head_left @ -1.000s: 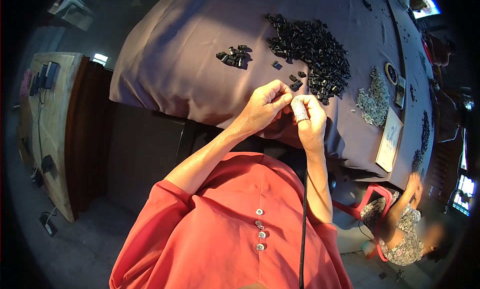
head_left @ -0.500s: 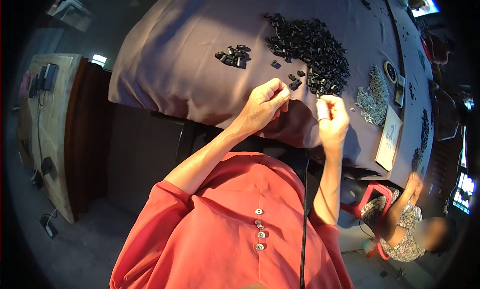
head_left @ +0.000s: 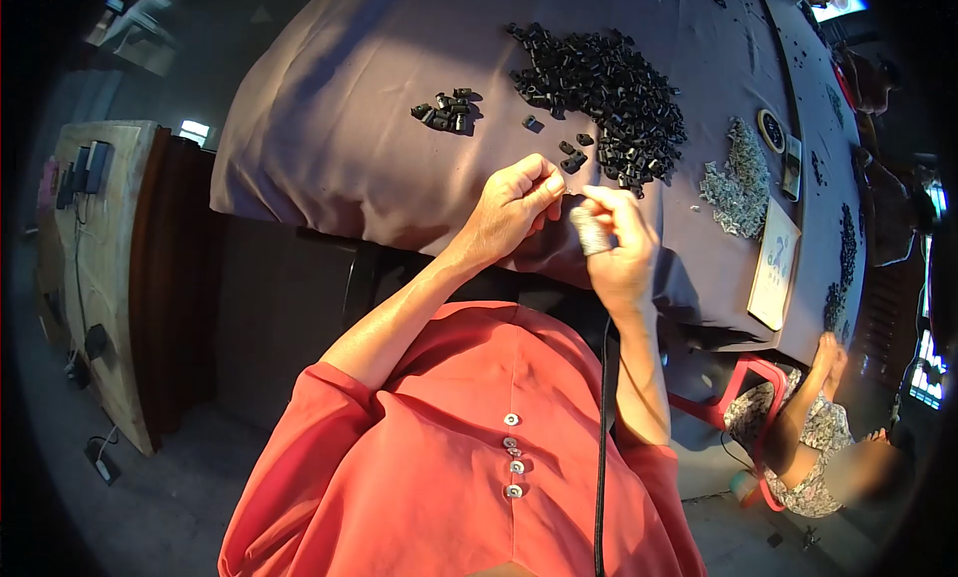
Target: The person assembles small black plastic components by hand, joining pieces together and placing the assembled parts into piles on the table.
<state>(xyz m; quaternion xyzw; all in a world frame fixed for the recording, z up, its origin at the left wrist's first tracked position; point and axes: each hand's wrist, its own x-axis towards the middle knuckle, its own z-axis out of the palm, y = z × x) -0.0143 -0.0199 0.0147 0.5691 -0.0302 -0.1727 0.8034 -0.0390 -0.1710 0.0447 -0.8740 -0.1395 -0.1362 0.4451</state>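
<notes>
My left hand is closed in a pinch over the near edge of the cloth-covered table. Close beside it, my right hand also pinches, its fingertips almost meeting the left ones. Something tiny and pale shows between the fingertips, too small to name. A white wrapping covers one right finger. Just beyond the hands lies a large pile of small black parts. A few loose black pieces rest near the left fingertips. Farther left sits a smaller group of black parts, some with shiny metal.
On the right are a heap of small silvery pieces, a roll of tape and a flat pale board. A co-worker sits by a red chair at the right. A wooden cabinet stands left.
My right hand has moved left, from the lower edge of the big black pile to my left hand's fingertips. The left hand keeps its pinch. The view has shifted slightly.
</notes>
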